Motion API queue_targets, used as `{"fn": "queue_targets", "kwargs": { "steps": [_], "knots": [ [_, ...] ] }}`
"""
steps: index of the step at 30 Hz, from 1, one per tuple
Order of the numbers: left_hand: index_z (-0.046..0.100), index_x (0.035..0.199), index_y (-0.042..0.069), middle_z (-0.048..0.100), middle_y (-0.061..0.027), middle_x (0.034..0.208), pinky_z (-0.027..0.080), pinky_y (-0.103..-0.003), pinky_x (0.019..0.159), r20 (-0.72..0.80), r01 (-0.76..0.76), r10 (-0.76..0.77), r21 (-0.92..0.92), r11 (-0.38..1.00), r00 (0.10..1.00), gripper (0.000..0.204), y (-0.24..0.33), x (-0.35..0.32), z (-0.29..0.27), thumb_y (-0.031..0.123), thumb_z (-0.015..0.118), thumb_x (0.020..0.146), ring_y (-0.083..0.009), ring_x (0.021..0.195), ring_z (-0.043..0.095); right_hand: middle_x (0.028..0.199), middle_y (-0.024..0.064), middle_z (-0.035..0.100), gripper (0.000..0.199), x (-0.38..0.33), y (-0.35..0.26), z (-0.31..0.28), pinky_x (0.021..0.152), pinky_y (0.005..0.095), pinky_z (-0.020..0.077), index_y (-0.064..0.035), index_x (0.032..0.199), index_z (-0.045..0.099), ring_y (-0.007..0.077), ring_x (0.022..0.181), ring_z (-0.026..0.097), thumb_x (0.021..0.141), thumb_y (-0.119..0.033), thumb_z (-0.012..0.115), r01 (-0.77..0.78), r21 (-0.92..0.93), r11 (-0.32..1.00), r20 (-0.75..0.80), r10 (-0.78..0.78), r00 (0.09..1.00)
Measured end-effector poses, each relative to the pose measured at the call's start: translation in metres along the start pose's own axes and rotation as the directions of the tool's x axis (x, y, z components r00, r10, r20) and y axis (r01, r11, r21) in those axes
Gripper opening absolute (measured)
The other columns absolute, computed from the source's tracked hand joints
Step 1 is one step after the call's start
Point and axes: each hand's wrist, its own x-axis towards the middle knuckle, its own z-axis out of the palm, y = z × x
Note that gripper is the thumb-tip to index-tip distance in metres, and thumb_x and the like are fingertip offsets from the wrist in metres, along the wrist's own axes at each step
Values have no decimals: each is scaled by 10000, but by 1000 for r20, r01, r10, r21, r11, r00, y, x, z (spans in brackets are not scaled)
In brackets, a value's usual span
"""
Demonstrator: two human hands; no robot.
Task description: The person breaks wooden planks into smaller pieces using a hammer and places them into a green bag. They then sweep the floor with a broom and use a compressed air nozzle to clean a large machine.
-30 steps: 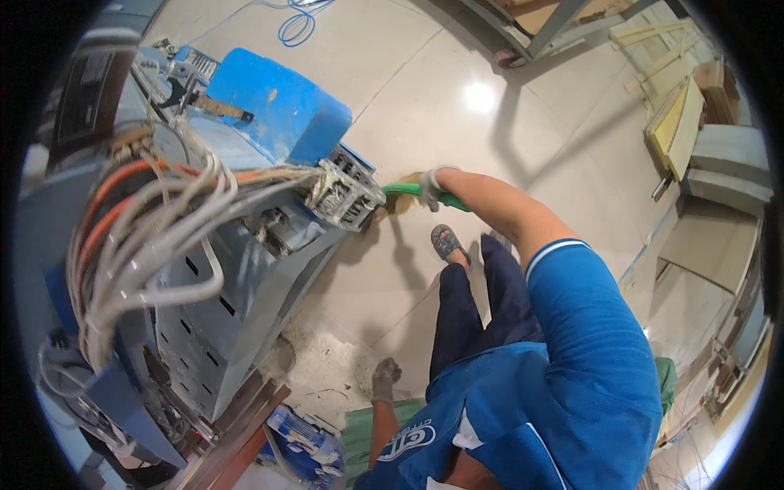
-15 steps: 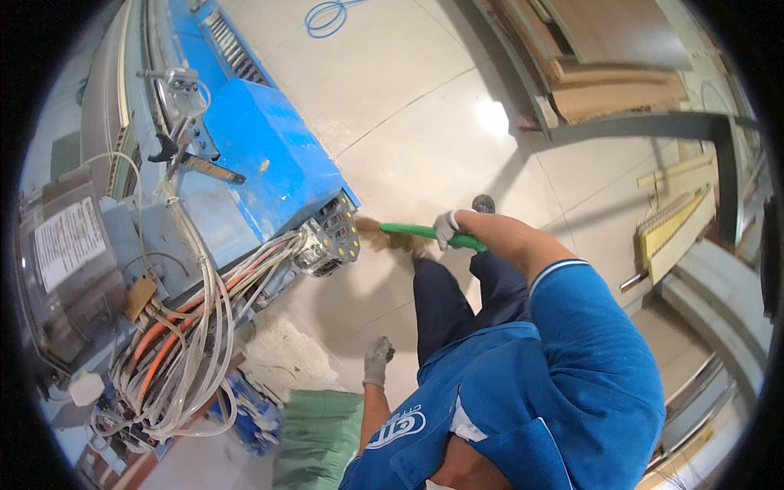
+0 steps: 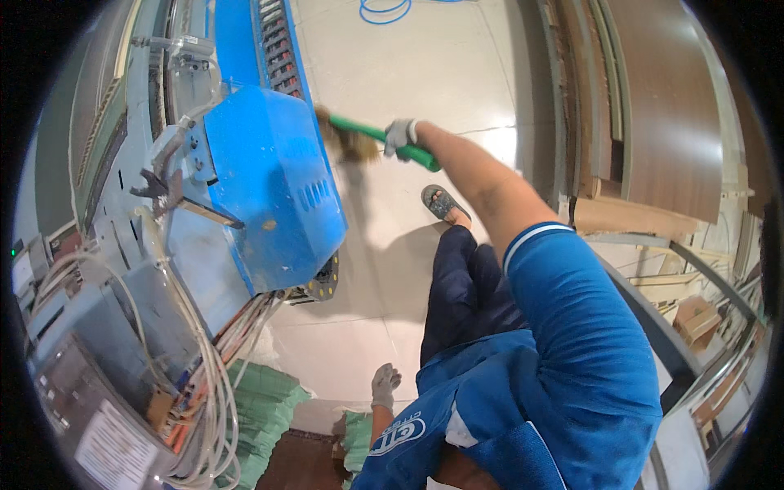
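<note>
My right hand [image 3: 400, 137], in a light grey glove, is wrapped round the green handle [image 3: 357, 126] of a short broom. The broom's brown bristles [image 3: 353, 149] are smeared by motion. They are low by the floor, close along the side of a blue machine cover [image 3: 282, 175]. My left hand [image 3: 385, 384], gloved too, hangs low near my body with its fingers loosely bent and slightly apart. Nothing shows in it.
Bundled cables [image 3: 204, 384] and a grey machine frame [image 3: 184, 269] stand on the left. Green sheeting [image 3: 265, 404] lies at lower left. Brown boards [image 3: 670, 106] and a dark metal frame [image 3: 653, 322] line the right. A blue hose [image 3: 385, 12] lies coiled on the tiled floor [image 3: 408, 73] ahead.
My right hand and the broom have moved farther ahead along the blue machine cover. The view has shifted forward and turned, and a sandalled foot now shows more fully. My left hand stays low.
</note>
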Motion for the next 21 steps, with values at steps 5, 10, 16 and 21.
{"fn": "queue_targets", "kwargs": {
  "steps": [5, 10, 16, 21],
  "knots": [
    [576, 1256, 69, 676, -116, 1000, 554, -365, 752, -18, 7, -7, 15, 1000, 1000, 404, 49, -26, 65, 287, 665, 927, -230, 840, 681, 709, 75, 560, 706, -76, -25, -81, 407, 314, 471, -26, 1408, 417, 162, 492, 548, 749, -39, 672, 182, 97, 978, -80, -175, 981],
    [572, 1235, 63, 666, -120, 990, 565, -385, 749, -24, -61, 59, -74, 995, 998, 378, 103, -30, 124, 277, 646, 932, -250, 842, 679, 755, 93, 615, 732, -178, 6, -114, 435, 322, 480, -25, 1414, 421, 164, 537, 584, 740, -67, 705, 36, 45, 998, 67, -39, 997],
    [582, 1241, 62, 665, -99, 1005, 545, -346, 716, -128, -148, 130, -148, 978, 983, 398, 186, -22, 232, 298, 658, 930, -212, 828, 666, 787, 123, 667, 733, -119, -20, -236, 510, 321, 538, -86, 1425, 454, 203, 600, 638, 746, -86, 732, -144, -384, 912, 337, 284, 898],
    [558, 1263, 35, 650, -139, 1042, 527, -376, 829, -112, -66, 51, -129, 990, 992, 460, 245, -50, 330, 345, 637, 932, -238, 915, 658, 684, 117, 615, 416, 14, -130, -390, 471, 413, 510, 28, 1103, 623, 237, 542, 608, 724, -124, 704, 13, -483, 876, 71, 24, 997]
  ]
}}
